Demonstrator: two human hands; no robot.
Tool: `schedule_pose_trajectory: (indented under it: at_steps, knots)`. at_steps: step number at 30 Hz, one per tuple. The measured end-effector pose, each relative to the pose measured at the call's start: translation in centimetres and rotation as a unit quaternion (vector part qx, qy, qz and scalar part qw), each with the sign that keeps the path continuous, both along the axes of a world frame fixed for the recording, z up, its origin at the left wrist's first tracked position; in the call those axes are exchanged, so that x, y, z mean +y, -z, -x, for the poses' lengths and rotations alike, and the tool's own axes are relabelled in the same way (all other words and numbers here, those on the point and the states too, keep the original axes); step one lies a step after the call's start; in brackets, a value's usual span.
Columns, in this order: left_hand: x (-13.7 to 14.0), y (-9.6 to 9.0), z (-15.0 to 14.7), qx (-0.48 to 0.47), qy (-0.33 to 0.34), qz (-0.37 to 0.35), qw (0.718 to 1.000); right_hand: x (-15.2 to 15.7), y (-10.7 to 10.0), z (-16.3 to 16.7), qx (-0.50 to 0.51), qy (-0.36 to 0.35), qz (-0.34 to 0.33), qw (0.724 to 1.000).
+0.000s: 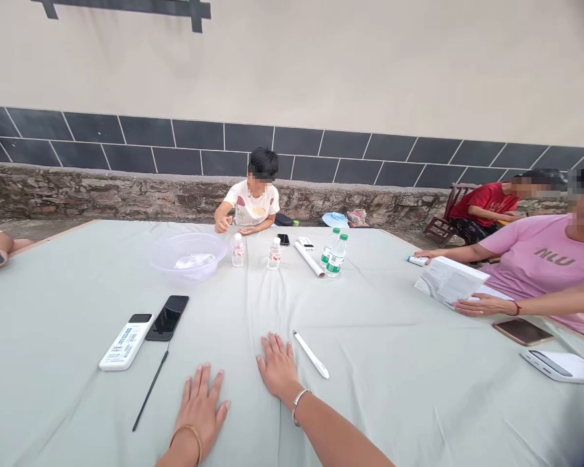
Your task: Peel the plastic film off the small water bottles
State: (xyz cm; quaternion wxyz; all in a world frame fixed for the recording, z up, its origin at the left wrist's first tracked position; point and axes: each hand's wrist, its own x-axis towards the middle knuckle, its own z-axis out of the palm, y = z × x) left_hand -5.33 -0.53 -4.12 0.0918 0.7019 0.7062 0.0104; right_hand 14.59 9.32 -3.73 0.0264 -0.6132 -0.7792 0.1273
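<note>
My left hand [200, 408] lies flat on the pale green tablecloth [370, 402], palm down with its fingers apart. Palm down as well, my right hand [278, 368] rests a little farther forward and holds nothing. Just right of it lies a slim white pen-like stick [311, 355], not touching the fingers. Beyond my left hand are a black smartphone [168, 318] with a dark wrist strap [150, 392] and a white power bank [126, 342], side by side. Both wrists wear bracelets.
Toward the far side stand a translucent purple basin [163, 259], small pink-labelled bottles [238, 251], a paper roll [309, 258] and green-capped water bottles [337, 258]. A person [253, 201] sits opposite. At right, a person in pink [545, 259] holds a white booklet [450, 280], near a phone [523, 331].
</note>
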Motion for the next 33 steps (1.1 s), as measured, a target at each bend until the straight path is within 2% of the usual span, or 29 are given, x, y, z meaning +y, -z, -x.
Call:
schedule_pose_trajectory:
  at_steps: [14,19,25,27,31,33]
  knots:
    - [-0.2,0.1,0.1,-0.006,-0.009,0.011,1.0,1.8,-0.6,1.1,0.005,-0.027,0.025,0.999]
    - [-0.6,0.2,0.2,0.01,-0.013,0.017,1.0,0.7,-0.3,0.3,0.003,-0.039,0.028,0.999]
    - [-1.0,0.4,0.3,0.033,-0.004,0.013,0.999,-2.0,-0.7,-2.1,0.012,-0.047,0.037,0.998]
    - [-1.0,0.7,1.4,0.022,0.021,0.003,1.0,-2.8,-1.1,-2.9,0.009,-0.053,0.046,0.997]
    - [-0.8,1.7,4.9,-0.012,0.169,-0.049,0.984,-3.4,-1.8,-3.8,0.005,-0.069,0.069,0.995]
    - [-0.5,2.4,6.2,-0.012,0.219,-0.077,0.973,-2.8,-1.8,-3.6,0.01,-0.069,0.074,0.995]
